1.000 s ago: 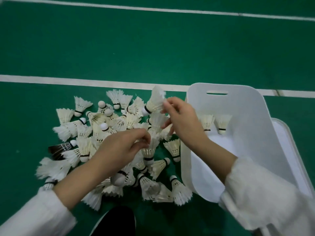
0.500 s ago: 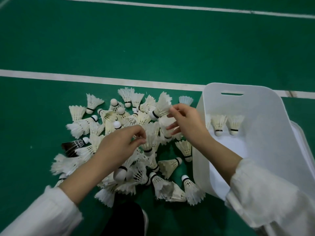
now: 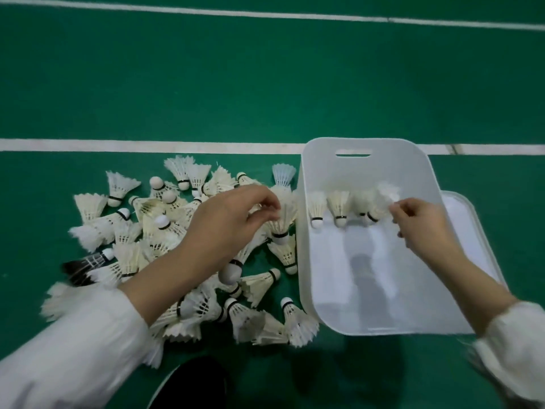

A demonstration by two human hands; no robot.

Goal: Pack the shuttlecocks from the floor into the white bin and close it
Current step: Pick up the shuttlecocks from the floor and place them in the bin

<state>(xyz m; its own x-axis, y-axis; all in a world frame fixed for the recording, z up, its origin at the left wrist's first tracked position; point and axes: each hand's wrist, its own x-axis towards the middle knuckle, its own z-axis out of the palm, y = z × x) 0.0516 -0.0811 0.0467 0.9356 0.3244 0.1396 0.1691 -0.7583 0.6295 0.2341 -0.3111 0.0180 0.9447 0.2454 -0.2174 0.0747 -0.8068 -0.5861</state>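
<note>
While reaching across the pile [image 3: 165, 231] of loose shuttlecocks on the green floor [image 3: 265, 84], pinched one shuttlecock [image 3: 281, 222] by its feather skirt with the left hand [image 3: 233, 219], cork end down, at the right edge of the pile and just beside the left wall of the white bin [image 3: 324, 261]. Held a second shuttlecock [image 3: 380, 202], blurred, by the feather tips with the curled fingers of the right hand [image 3: 421, 225], inside the bin near its far wall. Noted two further shuttlecocks [image 3: 317, 208] leaning against that far wall, cork ends down, just left of the held one. Found the bin uncovered, with its lid [image 3: 460, 208] lying flat at the right, partly hidden by the bin. Observed one black-feathered shuttlecock [image 3: 85, 265] at the left edge of the pile, a white court line [image 3: 147, 145] beyond the pile, and a dark shoe [image 3: 191, 382] at the bottom edge.
</note>
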